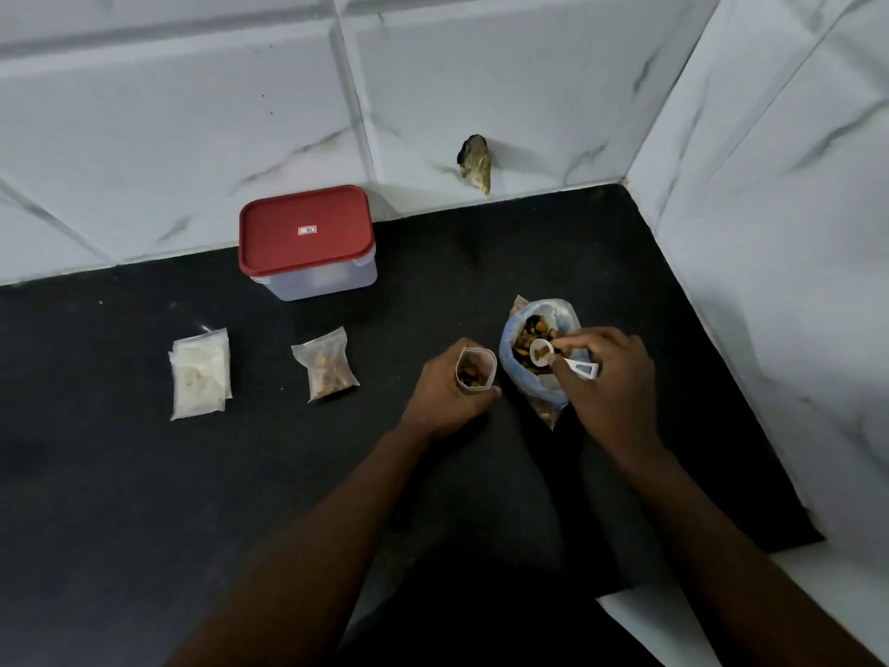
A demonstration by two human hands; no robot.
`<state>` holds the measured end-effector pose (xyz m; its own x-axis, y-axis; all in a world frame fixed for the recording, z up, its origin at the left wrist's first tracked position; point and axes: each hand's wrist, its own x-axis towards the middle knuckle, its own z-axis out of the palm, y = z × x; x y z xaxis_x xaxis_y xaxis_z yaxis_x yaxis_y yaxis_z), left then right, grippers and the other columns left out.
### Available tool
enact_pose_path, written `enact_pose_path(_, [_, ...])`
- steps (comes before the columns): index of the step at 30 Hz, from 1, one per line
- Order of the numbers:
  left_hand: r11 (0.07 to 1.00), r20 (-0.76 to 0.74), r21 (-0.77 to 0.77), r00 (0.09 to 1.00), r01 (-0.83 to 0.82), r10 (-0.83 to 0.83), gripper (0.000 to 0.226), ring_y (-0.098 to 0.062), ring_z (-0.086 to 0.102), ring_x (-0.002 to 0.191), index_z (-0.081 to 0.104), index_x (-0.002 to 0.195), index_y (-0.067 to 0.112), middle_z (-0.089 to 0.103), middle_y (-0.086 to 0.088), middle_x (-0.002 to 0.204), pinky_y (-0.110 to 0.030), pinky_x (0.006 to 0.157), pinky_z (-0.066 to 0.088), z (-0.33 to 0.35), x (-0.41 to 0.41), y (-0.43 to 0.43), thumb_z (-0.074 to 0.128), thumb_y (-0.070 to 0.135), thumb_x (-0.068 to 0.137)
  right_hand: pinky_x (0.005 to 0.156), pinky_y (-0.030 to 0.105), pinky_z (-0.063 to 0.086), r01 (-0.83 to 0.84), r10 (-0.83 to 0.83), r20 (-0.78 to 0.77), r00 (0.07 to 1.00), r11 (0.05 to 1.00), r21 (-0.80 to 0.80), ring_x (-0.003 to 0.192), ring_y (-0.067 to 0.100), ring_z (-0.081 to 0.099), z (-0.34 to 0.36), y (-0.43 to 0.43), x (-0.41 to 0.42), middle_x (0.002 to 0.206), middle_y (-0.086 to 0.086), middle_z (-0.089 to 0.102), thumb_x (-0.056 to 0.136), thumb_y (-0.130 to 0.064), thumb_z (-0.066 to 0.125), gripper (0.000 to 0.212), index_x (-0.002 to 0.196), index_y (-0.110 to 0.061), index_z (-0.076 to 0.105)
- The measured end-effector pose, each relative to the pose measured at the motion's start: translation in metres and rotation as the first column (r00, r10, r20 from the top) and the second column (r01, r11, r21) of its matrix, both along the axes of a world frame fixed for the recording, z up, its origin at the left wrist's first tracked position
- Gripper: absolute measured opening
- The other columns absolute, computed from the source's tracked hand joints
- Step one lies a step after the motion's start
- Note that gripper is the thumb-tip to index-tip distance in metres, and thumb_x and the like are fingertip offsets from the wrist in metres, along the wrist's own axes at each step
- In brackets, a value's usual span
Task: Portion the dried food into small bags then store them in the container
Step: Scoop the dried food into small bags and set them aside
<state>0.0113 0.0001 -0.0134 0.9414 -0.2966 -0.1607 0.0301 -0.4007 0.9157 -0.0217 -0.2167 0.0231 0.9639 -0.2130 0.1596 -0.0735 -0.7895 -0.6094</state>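
One small bag (476,373) part-filled, scoop (541,353) over large food bag (506,346), container (308,243) lidded

— The counter (144,474)?
— Matt black, finely speckled, stone-like. The tiles (168,113) at twelve o'clock are glossy white, marble-veined.
— The container (322,284) at ten o'clock?
— Cloudy plastic, with a smooth red plastic lid (308,219). The bags (199,373) at nine o'clock are thin clear film, and the scoop (541,352) is white plastic.

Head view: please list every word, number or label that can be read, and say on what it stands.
Sticker on the red lid of the container: red and white print, too small and blurred to read.
No other text is visible anywhere in this view.
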Motion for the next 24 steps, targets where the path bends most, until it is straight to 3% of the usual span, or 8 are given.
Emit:
enact_pose_path(6, [0.999,0.007,-0.048,1.000,-0.010,0.010,0.035,-0.001,0.067,0.098,0.064,0.107,0.028,0.069,0.010,0.103,-0.019,0.083,0.053,0.003,-0.008,0.008,0.084,0.019,0.080,0.078,0.009,0.048,-0.170,0.186,-0.054,0.981,0.961,0.219,0.090,-0.006,0.064,0.013,0.037,-0.011,0.095,-0.019,0.069,0.084,-0.023,0.080,0.018,0.101,-0.025,0.075])
enact_pose_path(13, [0.997,0.041,-0.071,0.998,-0.037,0.040,0.029,-0.004,0.070,0.095,0.067,0.105,0.025,0.071,0.010,0.101,-0.029,0.085,0.059,0.005,-0.018,0.022,0.083,0.023,0.081,0.068,0.008,0.049,-0.103,0.164,-0.113,0.980,0.903,0.417,0.077,-0.002,0.065,0.017,0.076,-0.019,0.081,-0.013,0.070,0.086,-0.024,0.080,0.013,0.096,-0.026,0.073])
enact_pose_path(18, [0.996,0.030,-0.061,0.998,-0.058,0.060,0.030,-0.003,0.070,0.097,0.065,0.109,0.026,0.071,0.009,0.104,-0.036,0.088,0.060,0.004,-0.026,0.035,0.082,0.025,0.084,0.072,0.013,0.055,-0.079,0.161,-0.171,0.972,0.910,0.407,0.079,-0.004,0.068,0.016,0.090,-0.019,0.083,-0.012,0.073,0.084,-0.027,0.082,0.015,0.097,-0.025,0.074])
enact_pose_path(24, [0.994,0.000,-0.105,1.000,-0.016,0.017,0.048,-0.006,0.069,0.104,0.061,0.119,0.025,0.070,0.009,0.113,-0.030,0.089,0.059,0.009,-0.038,0.058,0.087,0.024,0.079,0.075,0.020,0.059,-0.076,0.153,-0.168,0.974,0.916,0.394,0.078,-0.003,0.070,0.017,0.105,-0.018,0.082,-0.011,0.075,0.083,-0.024,0.079,0.011,0.093,-0.021,0.078])
